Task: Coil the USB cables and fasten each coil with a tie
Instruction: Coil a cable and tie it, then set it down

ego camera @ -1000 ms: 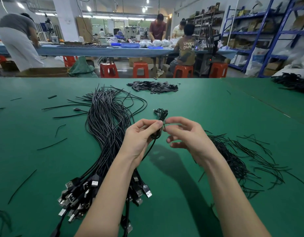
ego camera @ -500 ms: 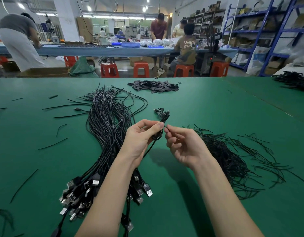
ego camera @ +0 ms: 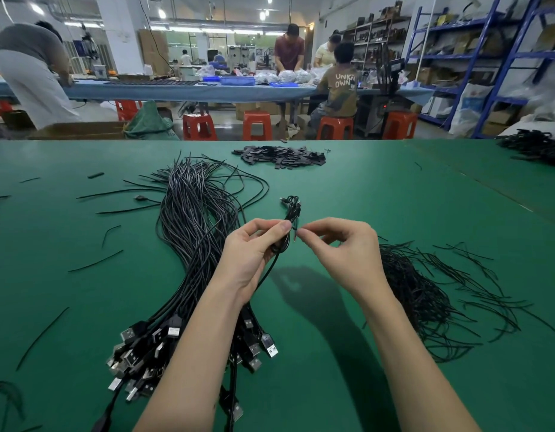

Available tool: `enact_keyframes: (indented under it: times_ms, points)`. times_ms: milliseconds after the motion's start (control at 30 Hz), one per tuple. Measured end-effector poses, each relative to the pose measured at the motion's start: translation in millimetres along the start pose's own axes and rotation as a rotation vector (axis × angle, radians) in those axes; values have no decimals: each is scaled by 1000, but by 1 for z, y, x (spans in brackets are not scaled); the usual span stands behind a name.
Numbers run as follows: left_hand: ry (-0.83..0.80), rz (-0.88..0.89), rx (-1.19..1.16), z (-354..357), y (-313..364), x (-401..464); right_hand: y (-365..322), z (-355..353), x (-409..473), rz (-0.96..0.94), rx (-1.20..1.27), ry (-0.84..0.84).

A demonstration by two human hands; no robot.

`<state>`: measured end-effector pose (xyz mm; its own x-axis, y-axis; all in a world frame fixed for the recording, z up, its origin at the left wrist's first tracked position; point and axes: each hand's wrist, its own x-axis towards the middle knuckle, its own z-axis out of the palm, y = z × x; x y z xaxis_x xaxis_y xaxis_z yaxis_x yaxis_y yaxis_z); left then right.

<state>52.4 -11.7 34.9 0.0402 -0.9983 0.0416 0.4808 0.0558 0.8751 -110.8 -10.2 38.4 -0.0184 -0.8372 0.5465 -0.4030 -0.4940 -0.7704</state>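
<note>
My left hand (ego camera: 254, 254) grips a small coil of black USB cable (ego camera: 292, 210), held upright above the green table (ego camera: 379, 198). One strand of it trails down past my wrist. My right hand (ego camera: 341, 254) pinches the end of a thin black tie (ego camera: 296, 236) right beside the coil, touching it. A thick bundle of loose black USB cables (ego camera: 195, 219) lies to the left, its plugs (ego camera: 164, 347) fanned out near me. A tangled heap of black wire ties (ego camera: 426, 291) lies to the right of my right forearm.
A pile of small black flat pieces (ego camera: 279, 155) sits at the far middle of the table. Stray ties (ego camera: 95, 260) are scattered on the left. More black cables (ego camera: 535, 145) lie at the far right. People work at a long bench (ego camera: 176, 92) beyond, with red stools (ego camera: 257, 124).
My right hand turned from palm-up below the coil to fingers pinching a tie at the coil's side. The left hand kept its grip on the coil.
</note>
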Motion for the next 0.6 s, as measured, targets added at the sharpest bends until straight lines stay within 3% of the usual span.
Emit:
enact_keyframes:
  times_ms: [133, 200, 233, 333, 400, 500, 600]
  points:
    - [-26, 51, 44, 1, -3, -1, -13, 8, 4, 870, 838, -161]
    - [-23, 41, 47, -1, -4, 0, -10, 8, 1, 989, 966, -212]
    - [-9, 31, 43, -2, -5, 0, -8, 9, -1, 893, 861, -238]
    - [46, 9, 17, -7, -6, 4, 2, 3, -5, 256, 161, -144]
    - [50, -4, -4, -8, -6, 5, 7, 1, -5, -37, -146, -102]
    - [35, -22, -8, -8, -7, 6, 8, 1, -7, -201, -252, -47]
    - [24, -53, 5, -8, -7, 5, 13, 2, -8, -251, -256, -10]
